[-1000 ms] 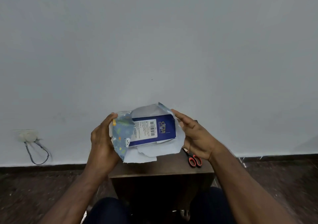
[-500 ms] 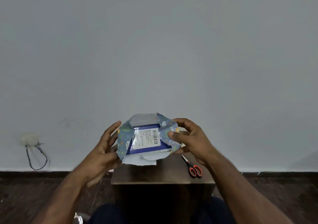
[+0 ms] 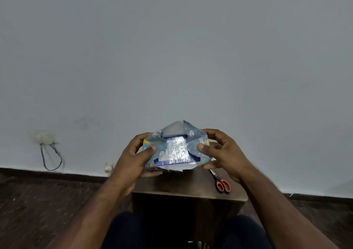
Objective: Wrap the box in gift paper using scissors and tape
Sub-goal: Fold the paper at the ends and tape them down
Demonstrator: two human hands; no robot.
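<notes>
Since half a second ago: both side flaps of gift paper (image 3: 159,149) folded further in over box (image 3: 176,151) end, both thumbs now pressing flaps flat. Left hand (image 3: 136,159) gripping left side of parcel, thumb on left flap. Right hand (image 3: 222,151) gripping right side, thumb on right flap. Box held in air above small wooden table (image 3: 189,187), blue end face with glossy label exposed between flaps; top flap raised, white underside showing. Red-handled scissors (image 3: 221,183) lying on table, right of parcel.

left hand (image 3: 133,159): raised, thumb pressed inward | right hand (image 3: 221,153): raised, thumb pressed inward
</notes>
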